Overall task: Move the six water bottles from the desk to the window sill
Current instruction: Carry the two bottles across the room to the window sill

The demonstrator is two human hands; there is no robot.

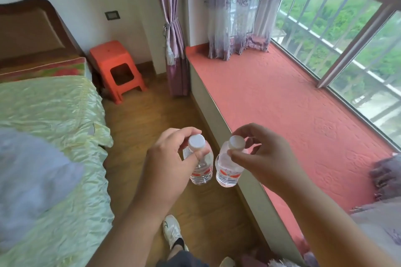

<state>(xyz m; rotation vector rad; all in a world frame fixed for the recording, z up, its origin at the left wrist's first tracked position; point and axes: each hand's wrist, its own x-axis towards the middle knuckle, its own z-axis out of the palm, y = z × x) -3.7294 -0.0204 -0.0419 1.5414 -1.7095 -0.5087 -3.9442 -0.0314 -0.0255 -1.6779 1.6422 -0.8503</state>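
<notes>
I am holding two small water bottles out in front of me, one in each hand, both hanging upright in the air above the wooden floor [138, 115]. My left hand [171, 158] is pinching the left bottle [200, 167] at its neck, thumb and fingers curling just under the round white ribbed cap. My right hand [260, 154] is gripping the right bottle [227, 171] the same way, fingertips closing around its white cap. Both bottles are clear, ridged plastic with red-and-white labels; they are hanging close together, though I cannot tell whether they are touching. The right bottle is hovering at the near edge of the window sill [282, 104], which is wearing a coral-red quilted cover with a stitched pattern. Sheer, embroidered curtains [236, 17] are pooling on the sill's far end. To my left a bed [54, 115] is lying under a shiny, crumpled pale-green spread, and a boxy orange plastic stool [117, 67] is standing beside it.
</notes>
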